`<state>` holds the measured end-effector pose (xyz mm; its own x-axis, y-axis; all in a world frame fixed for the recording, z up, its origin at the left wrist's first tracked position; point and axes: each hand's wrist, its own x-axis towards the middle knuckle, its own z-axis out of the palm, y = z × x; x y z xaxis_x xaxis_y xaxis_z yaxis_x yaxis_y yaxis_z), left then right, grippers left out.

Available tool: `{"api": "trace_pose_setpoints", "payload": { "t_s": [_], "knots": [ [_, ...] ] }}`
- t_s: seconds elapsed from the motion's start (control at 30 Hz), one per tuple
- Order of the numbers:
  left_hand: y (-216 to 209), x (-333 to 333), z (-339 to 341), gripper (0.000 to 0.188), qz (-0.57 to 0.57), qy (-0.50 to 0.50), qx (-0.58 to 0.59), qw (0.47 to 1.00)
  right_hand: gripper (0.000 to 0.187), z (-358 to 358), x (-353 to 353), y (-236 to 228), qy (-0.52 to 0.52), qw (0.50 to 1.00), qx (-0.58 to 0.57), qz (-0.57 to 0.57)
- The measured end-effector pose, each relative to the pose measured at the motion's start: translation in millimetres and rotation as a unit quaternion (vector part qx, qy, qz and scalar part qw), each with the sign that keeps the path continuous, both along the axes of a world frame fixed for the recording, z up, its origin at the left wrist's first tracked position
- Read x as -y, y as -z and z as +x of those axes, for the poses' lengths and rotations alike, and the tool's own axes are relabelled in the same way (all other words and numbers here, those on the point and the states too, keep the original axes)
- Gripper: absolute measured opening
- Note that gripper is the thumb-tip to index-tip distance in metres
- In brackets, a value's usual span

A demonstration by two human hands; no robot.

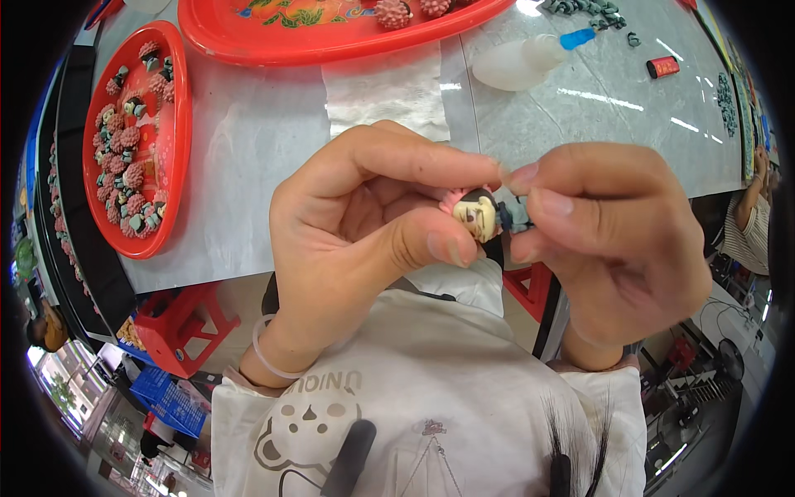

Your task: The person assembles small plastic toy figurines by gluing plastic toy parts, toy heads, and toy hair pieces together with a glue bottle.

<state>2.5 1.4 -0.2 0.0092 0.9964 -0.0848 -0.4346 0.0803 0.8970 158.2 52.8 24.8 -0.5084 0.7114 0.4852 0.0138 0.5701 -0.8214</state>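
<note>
My left hand (331, 203) pinches a small figurine head (474, 218) between thumb and fingers, its painted face turned up and a pink part on its top. Held in the fingertips of my right hand (617, 232) is a small grey-green figurine body (517, 215). Head and body meet at the neck, lying sideways above my lap. Whether they are firmly joined I cannot tell, as my fingers cover part of both pieces.
On the left of the grey table (232, 174) stands a red oval tray (185, 124) of pink and grey-green pieces. A larger red tray (281, 56) stands at the back. Beyond my hands are a white cloth (385, 87), a squeeze bottle (517, 65) and grey-green pieces (584, 8).
</note>
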Motion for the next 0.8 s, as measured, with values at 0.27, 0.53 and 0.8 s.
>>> {"api": "trace_pose_setpoints", "payload": {
  "t_s": [0.27,0.53,0.8],
  "knots": [
    [-1.2,-3.5,-0.5,0.042,0.061,-0.035,-0.092,0.993,0.02,-8.2,6.4,-0.1,0.051,0.997,0.028,0.046],
    [-18.4,-14.0,-57.4,0.035,0.141,-0.133,-0.25,0.949,0.023,19.0,0.6,4.3,0.073,0.995,0.034,0.057],
    [-45.4,-68.9,-61.6,0.026,0.174,-0.059,-0.607,0.773,0.032,0.3,-27.8,27.9,0.163,0.981,0.073,-0.079]
  ]
}}
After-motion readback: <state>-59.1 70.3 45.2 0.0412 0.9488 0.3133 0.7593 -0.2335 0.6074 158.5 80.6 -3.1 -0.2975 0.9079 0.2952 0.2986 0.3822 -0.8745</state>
